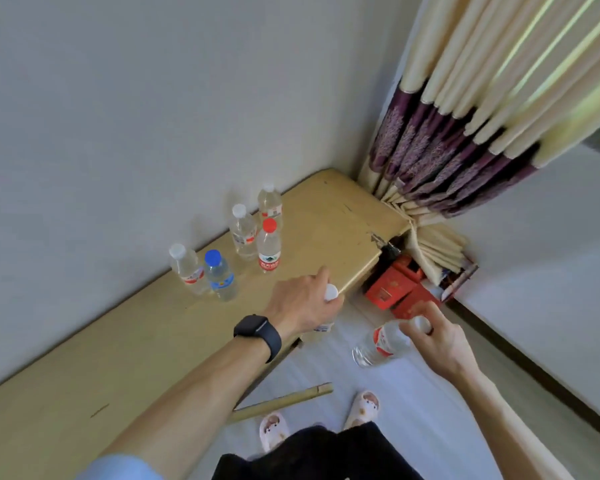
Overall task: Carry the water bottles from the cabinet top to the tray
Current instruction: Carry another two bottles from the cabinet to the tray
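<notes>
Several clear water bottles stand on the yellow cabinet top (326, 216) by the wall: a red-capped bottle (268, 245), a blue-capped bottle (220, 275), and white-capped bottles (187, 268) (242, 232) (270, 204). My left hand (305, 303) grips a white-capped bottle (330, 293) by its neck at the cabinet's front edge; most of it is hidden under the hand. My right hand (433, 332) holds another white-capped bottle (381, 342) by the cap end, tilted, over the floor. No tray is in view.
Red boxes (399, 289) sit on the floor past the cabinet's right end, under a cream and purple curtain (465, 133). A wooden stick (281, 400) lies on the pale floor near my slippered feet (362, 408). A white wall runs behind the cabinet.
</notes>
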